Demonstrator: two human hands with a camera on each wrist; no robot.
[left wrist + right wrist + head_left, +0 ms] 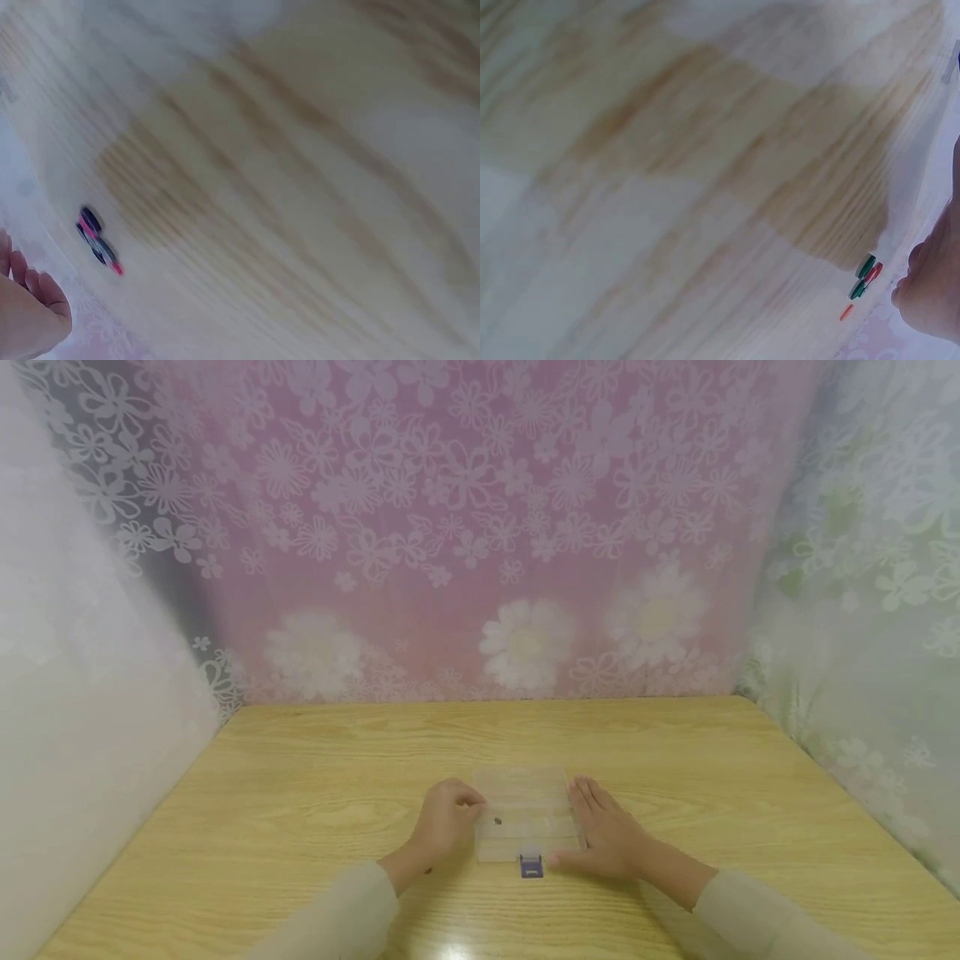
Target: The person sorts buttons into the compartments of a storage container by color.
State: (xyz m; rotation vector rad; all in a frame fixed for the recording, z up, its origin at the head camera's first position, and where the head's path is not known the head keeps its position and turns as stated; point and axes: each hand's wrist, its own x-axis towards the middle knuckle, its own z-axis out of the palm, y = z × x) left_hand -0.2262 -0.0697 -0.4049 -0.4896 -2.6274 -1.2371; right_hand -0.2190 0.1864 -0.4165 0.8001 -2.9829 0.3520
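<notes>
Clear rectangular plastic box (525,847): no text, number or brand can be read on it.
Dark blue-violet plastic clasp (531,870): it shows a small pale mark, too small to tell if this is a letter or only a slot.
Small dark-and-pink pieces (91,238), left wrist view: no readable sign.
Small green-and-red pieces (864,277), right wrist view: no readable sign.
Pale wood-grain surface (315,777): no writing can be read.
</notes>
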